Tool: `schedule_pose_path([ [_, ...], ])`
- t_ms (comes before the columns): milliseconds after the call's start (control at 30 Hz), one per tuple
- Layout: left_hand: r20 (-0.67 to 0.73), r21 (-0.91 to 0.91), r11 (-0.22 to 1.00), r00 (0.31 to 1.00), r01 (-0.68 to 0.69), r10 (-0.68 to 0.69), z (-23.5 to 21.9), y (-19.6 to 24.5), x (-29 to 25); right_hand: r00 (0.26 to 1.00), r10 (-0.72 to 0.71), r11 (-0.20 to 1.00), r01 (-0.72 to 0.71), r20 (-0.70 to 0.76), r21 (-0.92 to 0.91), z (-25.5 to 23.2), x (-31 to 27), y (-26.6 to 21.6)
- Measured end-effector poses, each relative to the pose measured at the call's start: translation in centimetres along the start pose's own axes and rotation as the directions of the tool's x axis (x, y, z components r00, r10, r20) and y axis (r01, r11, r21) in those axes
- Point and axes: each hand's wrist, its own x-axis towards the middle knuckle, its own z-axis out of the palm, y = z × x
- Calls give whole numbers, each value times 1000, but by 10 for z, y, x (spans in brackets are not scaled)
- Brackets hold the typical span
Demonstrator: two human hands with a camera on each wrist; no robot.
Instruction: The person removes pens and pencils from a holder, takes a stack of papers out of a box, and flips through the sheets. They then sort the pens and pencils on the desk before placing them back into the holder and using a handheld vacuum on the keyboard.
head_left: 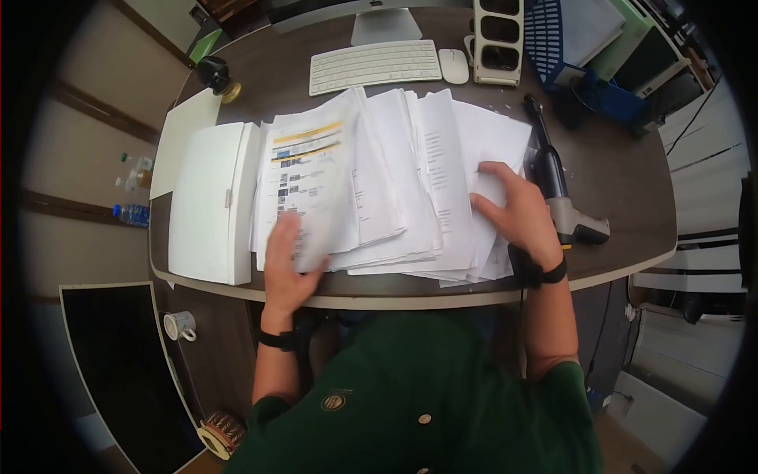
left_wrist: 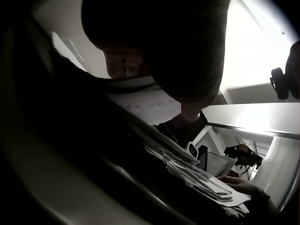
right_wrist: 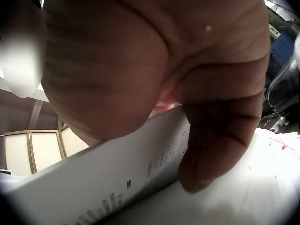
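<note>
My left hand (head_left: pixel 290 265) lies over the lower left part of a printed sheet (head_left: pixel 316 170) with yellow bands, its fingers extended and the thumb near the bottom edge. That sheet tops a spread of overlapping papers (head_left: pixel 387 170), and its lower right part looks blurred. In the left wrist view the left hand (left_wrist: pixel 159 51) is a dark shape above the paper. My right hand (head_left: pixel 521 213) rests on the right-hand papers (head_left: pixel 493 142), thumb and forefinger apart. The right wrist view shows a sheet's raised edge (right_wrist: pixel 101 161) beside the thumb and fingers of that hand (right_wrist: pixel 159 70).
A white box file (head_left: pixel 207 201) stands left of the papers. Behind them are a keyboard (head_left: pixel 375 67) and a mouse (head_left: pixel 454 66). To the right lies a black and grey handheld tool (head_left: pixel 557 182), below a blue basket (head_left: pixel 545 43). The desk edge (head_left: pixel 379 302) runs along the front.
</note>
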Motion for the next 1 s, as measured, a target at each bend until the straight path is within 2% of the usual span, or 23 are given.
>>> schedule_pose_path([
  [33,62,94,987,990,-130,124,3,11,6,999,4,999,-3,-35,34,3,-3,4],
  [100,117,138,982,987,-130,114,9,8,5,994,22,995,-11,-106,102,13,-11,16],
  [133,147,158,978,983,-132,109,11,7,4,993,108,976,-97,-47,195,12,-15,15],
  [167,173,166,977,979,-136,107,10,8,5,989,109,928,-64,-102,367,22,-17,24],
  [233,221,181,973,970,-144,103,3,17,10,968,132,752,43,-214,657,47,-19,42],
  [267,248,164,977,965,-133,89,0,21,12,967,204,633,-11,-153,774,50,-27,42],
  [367,257,182,971,961,-156,106,2,13,10,935,317,758,-148,-161,635,53,-51,39],
  [467,306,216,956,944,-199,127,-4,8,9,907,371,786,-192,-200,588,54,-71,56],
  [567,255,208,953,953,-220,164,-2,9,10,907,342,876,-213,-246,433,51,-86,55],
  [700,107,91,990,990,-106,97,4,3,4,920,313,939,-263,-236,220,47,-90,41],
  [733,94,76,993,992,-93,85,6,2,3,912,307,945,-258,-271,200,50,-87,39],
  [833,72,52,996,995,-68,64,7,2,3,884,430,890,-380,-182,253,53,-75,39],
  [1000,87,27,999,996,-33,31,6,-3,0,904,388,905,-336,-181,259,57,-68,47],
])
